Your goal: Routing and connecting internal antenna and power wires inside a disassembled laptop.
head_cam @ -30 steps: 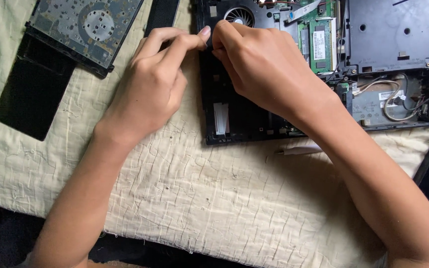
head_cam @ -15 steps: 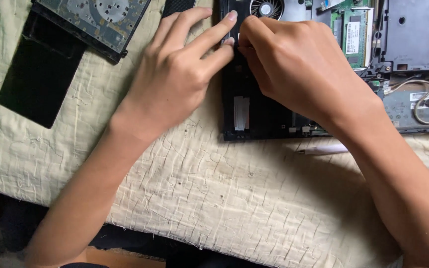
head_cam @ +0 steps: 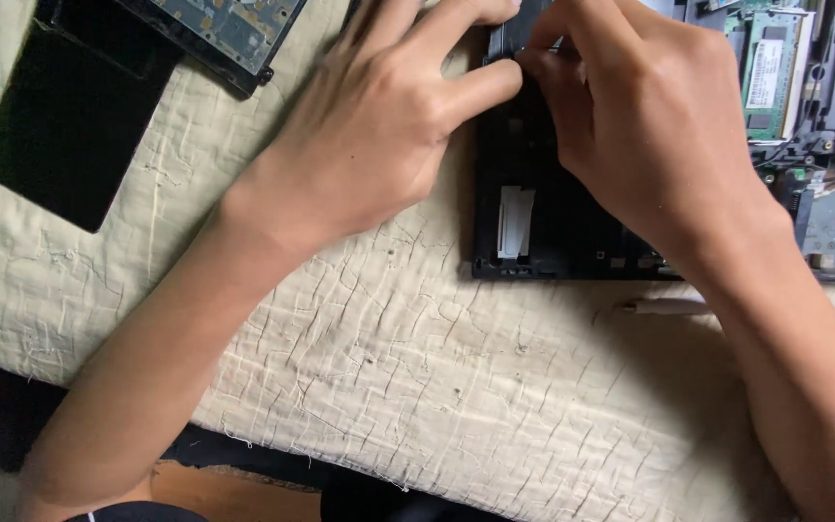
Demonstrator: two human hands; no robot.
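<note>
1. Head view: left hand (head_cam: 379,126) presses its fingers against the opened laptop chassis (head_cam: 553,222), bracing the black frame on the cream quilt (head_cam: 417,387).
2. Right hand (head_cam: 649,126) pinches narrowly at the top edge (what it holds, if anything, cannot be told).
3. Green memory module (head_cam: 770,72) sits exposed nearby.

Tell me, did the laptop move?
No. The laptop keeps its place beside the drive on the cloth; only the camera shifted.
</note>
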